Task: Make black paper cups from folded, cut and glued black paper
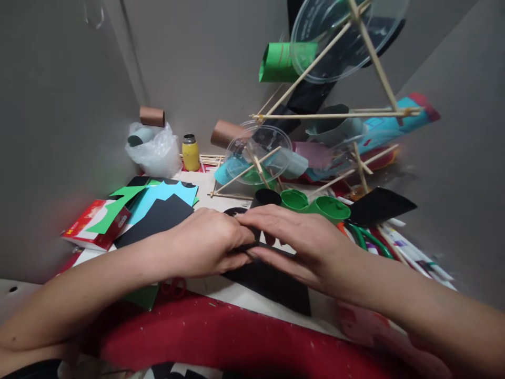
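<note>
My left hand [205, 242] and my right hand [292, 237] meet at the middle of the table over a sheet of black paper [272, 281]. The left hand's fingers are curled and pinch the paper's edge. The right hand lies over the paper with fingers stretched and pressed together, holding a rolled part of it. Just behind the hands stand a black paper tube [265, 198] and two green paper tubes [315, 204].
A stick frame [335, 113] with clear plastic lids and coloured tubes rises at the back right. Cut green, blue and black sheets [158, 202] lie at left on a red box [92, 226]. A yellow bottle [190, 152], a plastic bag [155, 150] and green-handled scissors [369, 239] are nearby.
</note>
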`<state>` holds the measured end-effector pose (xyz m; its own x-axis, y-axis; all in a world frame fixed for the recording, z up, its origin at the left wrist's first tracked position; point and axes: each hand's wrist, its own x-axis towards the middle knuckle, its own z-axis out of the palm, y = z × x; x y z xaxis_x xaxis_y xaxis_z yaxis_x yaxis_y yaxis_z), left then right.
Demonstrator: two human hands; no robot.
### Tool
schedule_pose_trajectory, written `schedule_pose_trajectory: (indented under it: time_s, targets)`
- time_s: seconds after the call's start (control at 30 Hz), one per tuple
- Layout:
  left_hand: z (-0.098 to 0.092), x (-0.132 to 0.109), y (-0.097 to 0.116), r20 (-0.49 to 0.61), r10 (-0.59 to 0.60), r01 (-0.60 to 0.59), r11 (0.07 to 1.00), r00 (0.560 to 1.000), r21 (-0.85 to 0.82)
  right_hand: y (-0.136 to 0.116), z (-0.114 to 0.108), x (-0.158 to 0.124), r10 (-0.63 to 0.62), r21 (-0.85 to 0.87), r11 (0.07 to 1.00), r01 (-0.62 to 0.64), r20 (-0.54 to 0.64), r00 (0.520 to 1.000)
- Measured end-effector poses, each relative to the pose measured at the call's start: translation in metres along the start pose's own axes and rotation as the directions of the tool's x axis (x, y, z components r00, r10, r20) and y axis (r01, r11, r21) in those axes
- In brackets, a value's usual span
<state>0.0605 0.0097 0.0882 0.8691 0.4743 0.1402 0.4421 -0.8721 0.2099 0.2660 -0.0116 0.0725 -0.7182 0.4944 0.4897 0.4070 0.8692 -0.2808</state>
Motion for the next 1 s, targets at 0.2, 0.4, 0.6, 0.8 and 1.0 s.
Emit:
schedule_pose_trajectory:
  time_s: [0.2,0.4,0.6,0.8,1.0]
  targets:
    - [0.016,-0.014,-0.011,-0.374,0.119,-0.139,0.990,0.920,-0.028,0.015,0.008,-0.004,0.047,-0.076,0.996,-0.043,0.054,0.997]
    - [0.032,-0.050,-0.022,-0.484,-0.011,-0.016,0.999,0.875,-0.052,0.021,0.003,-0.016,0.180,0.010,0.984,-0.180,-0.018,0.984]
    - [0.081,-0.071,-0.030,-0.035,-0.196,0.196,0.980,0.980,0.015,0.021,0.016,-0.022,0.348,0.009,0.937,-0.348,0.005,0.937]
    - [0.113,-0.075,-0.028,-0.150,-0.096,0.101,0.994,0.984,0.027,0.020,0.039,-0.018,0.199,-0.138,0.971,-0.195,0.018,0.980]
    - [0.132,-0.082,-0.023,-0.295,0.020,0.009,0.995,0.955,0.097,0.012,0.052,-0.008,0.098,-0.195,0.978,-0.075,0.115,0.989]
